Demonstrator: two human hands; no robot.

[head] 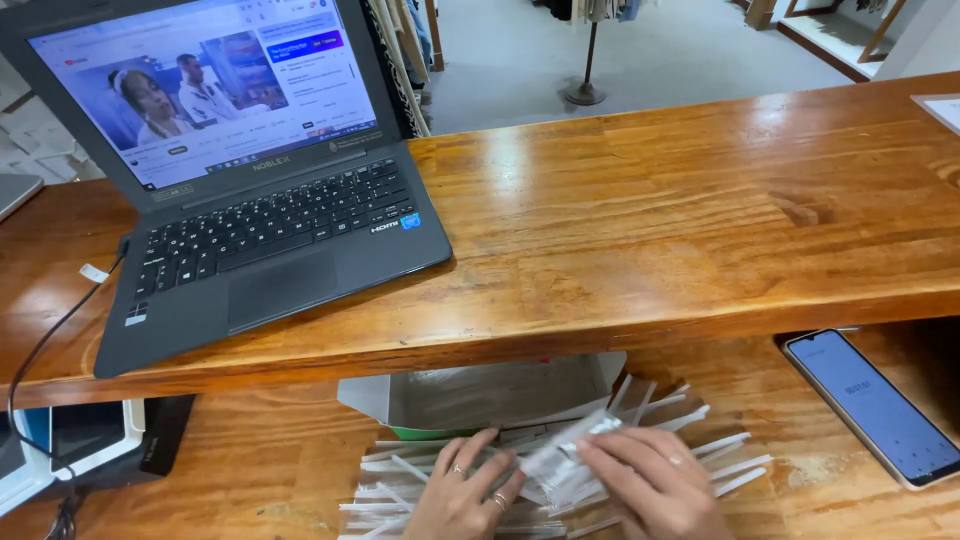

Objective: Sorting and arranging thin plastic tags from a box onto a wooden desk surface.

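My left hand (462,495) lies flat with fingers spread on a heap of thin white paper-wrapped sticks (400,490) on the lower wooden desk. It wears rings. My right hand (655,480) holds a small clear plastic packet (560,462) above the heap, its fingers curled around the packet's right end. More white sticks (735,455) fan out to the right of that hand. An open cardboard box (480,395) with a green edge lies just behind the heap, under the upper shelf.
An open dark laptop (270,240) with a video on its screen sits on the upper wooden counter (680,210). A smartphone (875,405) lies lit at the lower right. A cable (45,345) and dark devices (100,440) are at the lower left.
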